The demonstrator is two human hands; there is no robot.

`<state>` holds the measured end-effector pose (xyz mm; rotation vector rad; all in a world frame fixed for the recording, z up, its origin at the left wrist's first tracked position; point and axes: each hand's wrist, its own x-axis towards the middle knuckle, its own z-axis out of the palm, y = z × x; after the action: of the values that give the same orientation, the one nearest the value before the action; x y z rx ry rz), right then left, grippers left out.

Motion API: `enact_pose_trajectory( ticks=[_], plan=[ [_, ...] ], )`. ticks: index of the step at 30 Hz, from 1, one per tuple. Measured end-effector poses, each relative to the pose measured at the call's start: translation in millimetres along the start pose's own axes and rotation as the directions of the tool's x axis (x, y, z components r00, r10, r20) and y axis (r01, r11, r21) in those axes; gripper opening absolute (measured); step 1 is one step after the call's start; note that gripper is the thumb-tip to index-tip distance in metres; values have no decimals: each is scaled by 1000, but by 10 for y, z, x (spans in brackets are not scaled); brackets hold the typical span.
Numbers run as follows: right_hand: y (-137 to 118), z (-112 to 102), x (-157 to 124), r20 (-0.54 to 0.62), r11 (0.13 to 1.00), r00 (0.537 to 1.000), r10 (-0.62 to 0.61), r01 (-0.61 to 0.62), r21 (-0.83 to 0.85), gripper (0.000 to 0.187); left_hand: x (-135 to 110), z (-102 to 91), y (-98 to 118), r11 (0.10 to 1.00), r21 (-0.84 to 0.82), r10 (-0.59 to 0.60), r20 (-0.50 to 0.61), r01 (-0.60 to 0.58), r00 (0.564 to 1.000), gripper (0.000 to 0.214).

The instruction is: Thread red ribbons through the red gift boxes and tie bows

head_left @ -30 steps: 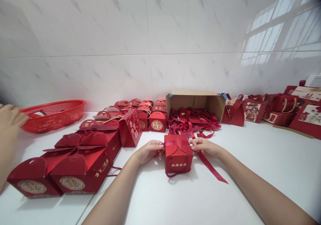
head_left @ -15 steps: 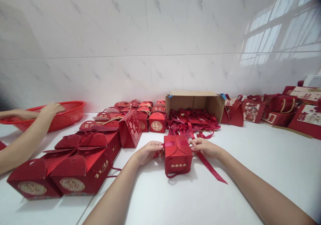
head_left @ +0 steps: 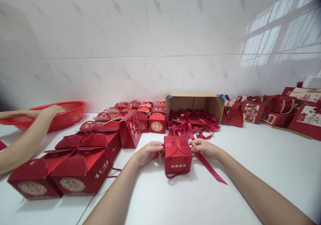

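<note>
A white counter (head_left: 195, 198) is being bordered by a marbled wall (head_left: 100, 20). Well forward of its back edge, beside a small red box (head_left: 178, 159), ribbon (head_left: 212, 169) is being gripped by the fingers of left hand (head_left: 148, 153) and right hand (head_left: 207, 148).

Hand-packing workroom, indicated by red gift boxes (head_left: 110, 148) massed from lower left to centre, a carton (head_left: 195, 94) of ribbons (head_left: 194, 119) right of centre, and a white tabletop (head_left: 198, 200) along a tiled wall (head_left: 165, 74); the upper-right reflection (head_left: 263, 44) is possibly a barred window.
</note>
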<state>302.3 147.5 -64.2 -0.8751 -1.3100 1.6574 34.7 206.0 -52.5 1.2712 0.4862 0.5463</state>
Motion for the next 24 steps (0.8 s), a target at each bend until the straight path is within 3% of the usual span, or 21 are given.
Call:
enact_pose_trajectory(
  ticks=[10,24],
  plan=[
    [12,-2,28,-41,998,999,9,-11,-54,31,4,9,7,1000,0,3,-8,-3,1000,27],
    [22,12,21,1,990,1000,20,-20,-142,32,1,-6,-13,1000,-14,-4,-8,4,1000,26]
  ],
)
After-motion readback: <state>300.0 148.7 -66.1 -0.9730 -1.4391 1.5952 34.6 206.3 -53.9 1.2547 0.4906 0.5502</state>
